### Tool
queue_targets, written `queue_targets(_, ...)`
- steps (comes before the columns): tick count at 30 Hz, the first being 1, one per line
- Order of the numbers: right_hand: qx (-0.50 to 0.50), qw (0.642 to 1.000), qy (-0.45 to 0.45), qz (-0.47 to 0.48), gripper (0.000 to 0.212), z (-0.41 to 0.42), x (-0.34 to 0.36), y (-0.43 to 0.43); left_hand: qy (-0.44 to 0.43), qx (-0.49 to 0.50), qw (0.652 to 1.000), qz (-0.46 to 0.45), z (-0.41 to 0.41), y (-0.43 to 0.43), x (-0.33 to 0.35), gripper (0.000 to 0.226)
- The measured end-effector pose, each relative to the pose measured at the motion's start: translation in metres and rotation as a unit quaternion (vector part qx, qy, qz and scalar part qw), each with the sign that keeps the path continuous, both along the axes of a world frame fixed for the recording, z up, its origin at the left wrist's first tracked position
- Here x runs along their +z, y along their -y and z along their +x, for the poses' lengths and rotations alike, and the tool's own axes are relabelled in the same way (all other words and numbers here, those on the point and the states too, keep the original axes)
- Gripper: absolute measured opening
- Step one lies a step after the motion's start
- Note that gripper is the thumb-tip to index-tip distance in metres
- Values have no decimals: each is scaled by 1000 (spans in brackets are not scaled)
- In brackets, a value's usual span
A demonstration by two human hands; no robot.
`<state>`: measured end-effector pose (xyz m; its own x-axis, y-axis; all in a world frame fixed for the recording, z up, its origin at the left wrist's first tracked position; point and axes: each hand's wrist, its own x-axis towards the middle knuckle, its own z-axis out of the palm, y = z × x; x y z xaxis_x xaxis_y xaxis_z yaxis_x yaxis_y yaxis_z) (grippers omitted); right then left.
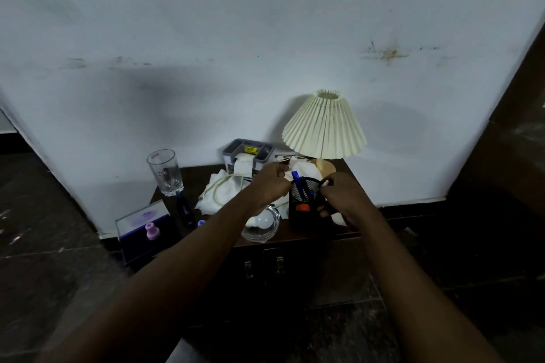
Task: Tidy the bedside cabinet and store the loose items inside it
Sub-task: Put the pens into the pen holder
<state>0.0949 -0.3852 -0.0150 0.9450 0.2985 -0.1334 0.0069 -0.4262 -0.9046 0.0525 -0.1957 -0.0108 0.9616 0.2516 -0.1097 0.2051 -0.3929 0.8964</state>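
Cream pleated lampshade [323,127], black mesh pen holder [306,200], blue pens [298,183], dark cabinet [295,256].

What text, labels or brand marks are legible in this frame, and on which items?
Grey plastic organiser, yellow label: dark print, too blurred to read.
Tall clear glass, small red mark: too small to read.
No other text visible.

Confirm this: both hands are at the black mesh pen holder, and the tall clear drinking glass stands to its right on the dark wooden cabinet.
Wrong side: the head view shows the tall clear drinking glass left of the black mesh pen holder. The left hand and right hand are at it, on the dark wooden cabinet.
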Motion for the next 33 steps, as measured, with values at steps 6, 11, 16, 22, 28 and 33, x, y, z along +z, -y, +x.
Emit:
queue_targets(6,-25,999,32,-14,6,4,3,-2,30,-95,995,26,-23,-1,-19,86)
queue_targets(11,-48,989,138,-11,10,-8,23,-10,159,-106,979,66,-36,8,-16,73)
queue_targets(16,35,991,93,85,18,-23,57,-52,224,-5,971,86,-47,-15,0,82)
queue_targets(22,196,974,62,98,28,-28,81,-121,239,68,961,119,-67,-102,35,78)
queue_targets(28,343,934,37,87,81,-9,77,-202,158,75,977,123,-53,-190,78,88)
queue_targets(33,224,952,201,53,87,13,66,-277,129,69,982,117,-15,-239,91,94)
